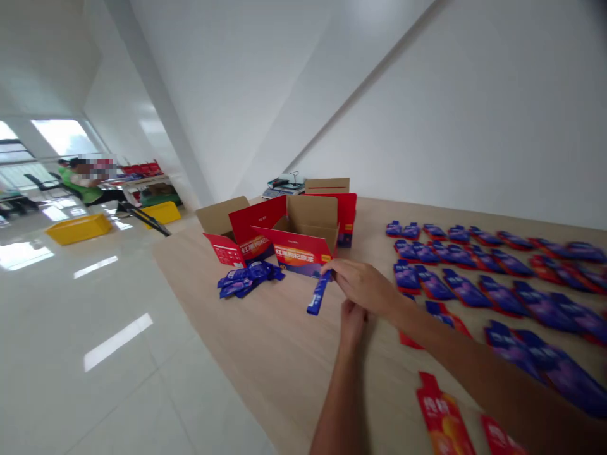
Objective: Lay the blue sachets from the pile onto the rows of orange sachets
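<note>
My right hand (363, 283) pinches the top end of a blue stick pouch (318, 294), which hangs just above the wooden table (265, 341). Tucked below the right hand, my left hand (351, 322) is closed; nothing shows in it from here. An open red and brown carton (296, 243) stands right behind the pouch. Left of it lies a small heap of blue pouches (249, 278).
Rows of blue and red pouches (497, 272) cover the table's right side, with red pouches (443, 420) near me. Further cartons (222, 234) stand behind. Glossy white floor lies left, with yellow bins (78, 227) and a seated person (85, 180) far off.
</note>
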A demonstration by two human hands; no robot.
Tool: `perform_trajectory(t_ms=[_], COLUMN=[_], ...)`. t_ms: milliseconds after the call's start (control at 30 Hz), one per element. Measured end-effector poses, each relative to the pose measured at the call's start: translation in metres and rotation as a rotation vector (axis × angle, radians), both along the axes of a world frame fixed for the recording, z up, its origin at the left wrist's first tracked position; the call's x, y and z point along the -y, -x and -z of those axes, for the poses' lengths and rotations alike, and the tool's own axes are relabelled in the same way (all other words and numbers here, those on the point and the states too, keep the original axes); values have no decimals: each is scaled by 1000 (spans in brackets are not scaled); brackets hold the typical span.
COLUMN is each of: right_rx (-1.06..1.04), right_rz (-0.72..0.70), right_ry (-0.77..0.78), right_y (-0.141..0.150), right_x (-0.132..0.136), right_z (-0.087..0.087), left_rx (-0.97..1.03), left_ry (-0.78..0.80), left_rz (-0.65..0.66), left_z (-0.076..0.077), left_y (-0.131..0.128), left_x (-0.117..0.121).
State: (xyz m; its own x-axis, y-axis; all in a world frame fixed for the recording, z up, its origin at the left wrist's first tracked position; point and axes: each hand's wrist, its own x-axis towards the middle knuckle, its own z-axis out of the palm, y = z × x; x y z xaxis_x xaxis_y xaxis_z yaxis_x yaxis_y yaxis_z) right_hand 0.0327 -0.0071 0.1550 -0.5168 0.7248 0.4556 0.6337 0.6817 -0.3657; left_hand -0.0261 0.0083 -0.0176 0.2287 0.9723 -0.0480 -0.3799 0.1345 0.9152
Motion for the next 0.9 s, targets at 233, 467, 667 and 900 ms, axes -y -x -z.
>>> perform_trajectory(t_ms=[233,467,667,900], right_rx=[141,166,-82,-334], right_rz=[121,104,213,368], right_ry=[207,388,361,316], right_y=[-128,-175,-181,-165], right_x=[54,62,52,61], right_z=[-10,-20,6,28], left_rx=[241,43,-164,-287], left_ry=[129,186,-60,-168], left_rz=[164,576,683,566], left_z=[-10,-23,-32,-30], left_y=[-2,2,5,2], left_x=[12,21,37,33])
